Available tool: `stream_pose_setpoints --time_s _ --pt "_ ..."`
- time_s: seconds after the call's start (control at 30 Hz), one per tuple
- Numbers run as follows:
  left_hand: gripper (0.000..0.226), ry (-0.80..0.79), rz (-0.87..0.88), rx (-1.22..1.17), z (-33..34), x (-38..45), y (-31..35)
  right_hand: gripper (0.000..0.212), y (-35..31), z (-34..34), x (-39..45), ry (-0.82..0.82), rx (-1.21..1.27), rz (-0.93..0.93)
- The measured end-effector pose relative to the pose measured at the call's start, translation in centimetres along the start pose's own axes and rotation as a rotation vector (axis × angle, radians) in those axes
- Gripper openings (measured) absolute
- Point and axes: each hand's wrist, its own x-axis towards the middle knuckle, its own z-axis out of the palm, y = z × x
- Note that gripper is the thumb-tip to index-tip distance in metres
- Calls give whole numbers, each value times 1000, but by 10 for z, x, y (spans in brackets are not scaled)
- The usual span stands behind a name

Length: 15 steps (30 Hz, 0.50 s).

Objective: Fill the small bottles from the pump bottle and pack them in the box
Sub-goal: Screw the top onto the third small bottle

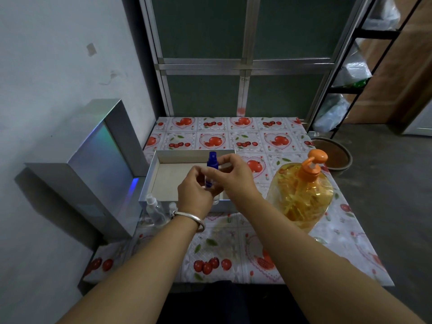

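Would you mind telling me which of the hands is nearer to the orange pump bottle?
The right. The right hand is just left of the pump bottle, holding the blue-capped small bottle over the box. The left hand grips that bottle from farther left.

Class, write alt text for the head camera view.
Both hands, left hand and right hand, hold a small blue-capped spray bottle over an open white cardboard box on a fruit-patterned table; an orange pump bottle stands right.
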Motion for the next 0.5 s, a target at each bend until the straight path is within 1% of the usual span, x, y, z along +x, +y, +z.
stream_pose_setpoints --time_s 0.07,0.13,0.2,0.33,0.5 --pt "21 3 -2 -13 0 1 -1 26 -1 -2 -1 -57 6 -25" --pt "20 -17 1 -21 0 0 -2 23 -2 -5 -2 -66 7 -21" --pt "18 -18 -3 -28 1 0 -4 22 -3 -4 -2 -24 -15 -7" --pt "19 7 22 31 4 -1 -4 16 -3 3 -4 75 -65 -19" --pt "15 28 35 52 7 -4 -5 18 5 10 -4 206 -158 -44"
